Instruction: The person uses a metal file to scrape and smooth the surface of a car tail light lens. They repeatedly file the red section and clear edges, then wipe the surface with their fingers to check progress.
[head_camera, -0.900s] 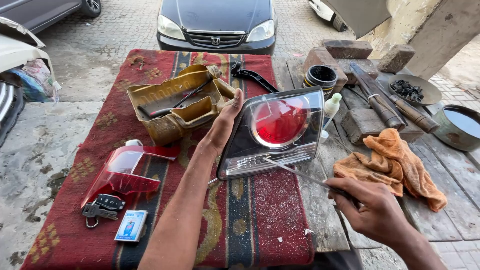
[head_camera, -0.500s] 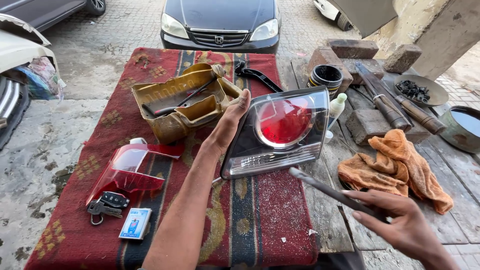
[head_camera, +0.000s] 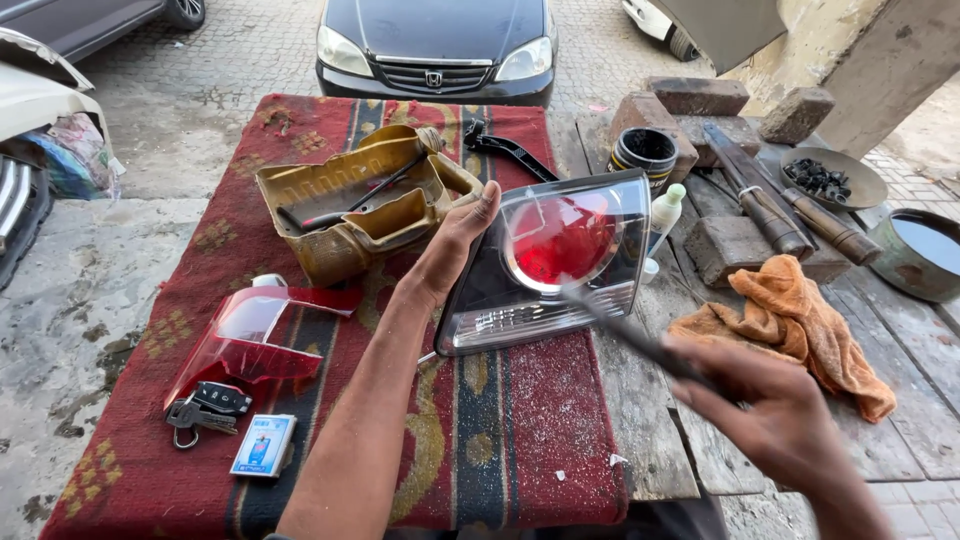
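My left hand (head_camera: 452, 250) props up a car tail light (head_camera: 545, 265), tilted on its edge on the red patterned cloth (head_camera: 520, 440); the light has a red round centre and a clear lower strip. My right hand (head_camera: 775, 415) grips a thin dark tool (head_camera: 625, 335), a blade or stick, blurred by motion. Its tip lies at the lens face near the lower right of the red circle.
A cut yellow plastic can (head_camera: 350, 205) holding tools sits behind the light. A red lens cover (head_camera: 245, 335), car keys (head_camera: 205, 408) and a small blue-white box (head_camera: 262, 445) lie at the left. An orange rag (head_camera: 800, 320), bricks, a black tin (head_camera: 645, 152), a small bottle (head_camera: 662, 215) and metal bowls are at the right.
My right hand has risen and swung the thin tool up toward the lens face. My left hand keeps the tail light propped in the same place.
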